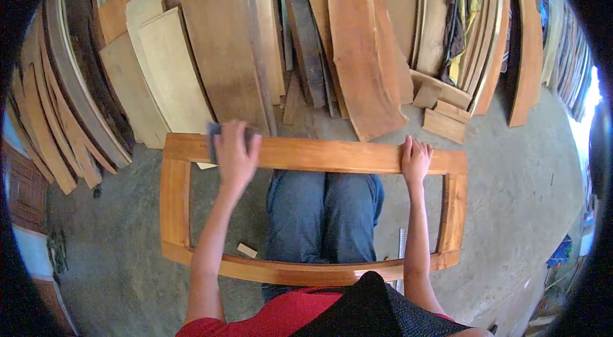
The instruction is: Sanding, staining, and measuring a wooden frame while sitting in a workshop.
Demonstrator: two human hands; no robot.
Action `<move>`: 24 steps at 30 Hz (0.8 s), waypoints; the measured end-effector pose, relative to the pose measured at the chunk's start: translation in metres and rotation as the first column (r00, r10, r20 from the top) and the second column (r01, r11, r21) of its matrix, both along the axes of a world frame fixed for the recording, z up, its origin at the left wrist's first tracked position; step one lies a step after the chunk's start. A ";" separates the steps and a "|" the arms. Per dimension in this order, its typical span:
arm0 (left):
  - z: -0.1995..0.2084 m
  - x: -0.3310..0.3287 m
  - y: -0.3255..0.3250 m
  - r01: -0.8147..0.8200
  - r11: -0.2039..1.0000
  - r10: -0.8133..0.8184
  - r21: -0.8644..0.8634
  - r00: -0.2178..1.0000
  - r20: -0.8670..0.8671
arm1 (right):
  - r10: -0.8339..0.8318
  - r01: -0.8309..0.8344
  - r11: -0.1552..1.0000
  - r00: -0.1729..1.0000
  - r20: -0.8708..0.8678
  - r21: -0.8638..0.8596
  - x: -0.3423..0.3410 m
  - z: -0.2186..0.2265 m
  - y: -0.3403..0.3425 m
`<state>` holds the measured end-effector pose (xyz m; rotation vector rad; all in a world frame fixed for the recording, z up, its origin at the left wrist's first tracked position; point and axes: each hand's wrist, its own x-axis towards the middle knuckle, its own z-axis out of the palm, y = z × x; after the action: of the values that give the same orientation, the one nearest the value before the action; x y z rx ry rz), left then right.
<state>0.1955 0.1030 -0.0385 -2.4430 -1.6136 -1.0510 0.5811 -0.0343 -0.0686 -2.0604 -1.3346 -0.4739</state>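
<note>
A varnished-looking wooden frame [332,153] lies across my lap, its wide opening showing my jeans and the floor. On the left part of its far rail, my left hand [235,153] is closed around a dark grey piece of sandpaper [213,140], slightly blurred and partly hidden by the fingers. Farther right along the same rail, my right hand [416,157] grips the wood, fingers curled over the top edge.
Tall wooden boards [220,37] lean in a row beyond the frame. Short offcuts [445,123] lie at their foot on the right. A small wood block [247,250] and a metal ruler [401,244] show through the frame's opening. A dark and yellow cloth [458,24] hangs among the boards.
</note>
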 end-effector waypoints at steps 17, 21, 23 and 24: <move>-0.023 0.162 -0.054 0.380 0.925 -0.380 0.011 0.925 0.012 | -0.022 0.022 1.000 0.999 0.024 -0.004 -0.001 -0.006 0.007; -0.030 0.178 -0.068 0.537 0.843 -0.537 -0.021 0.843 0.019 | -0.005 0.005 0.999 1.000 0.009 -0.037 -0.003 -0.006 0.006; -0.029 0.164 -0.059 0.525 0.851 -0.525 -0.026 0.851 0.012 | 0.000 0.000 1.000 1.000 0.010 -0.026 -0.001 -0.007 0.004; -0.029 0.149 -0.052 0.509 0.860 -0.509 -0.037 0.861 -0.010 | 0.003 -0.003 1.000 1.000 0.014 -0.026 0.001 -0.008 0.003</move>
<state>0.3445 0.0506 -0.0672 -2.9783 -0.9901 -1.0404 0.5817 -0.0310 -0.0769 -2.0796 -1.3592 -0.4730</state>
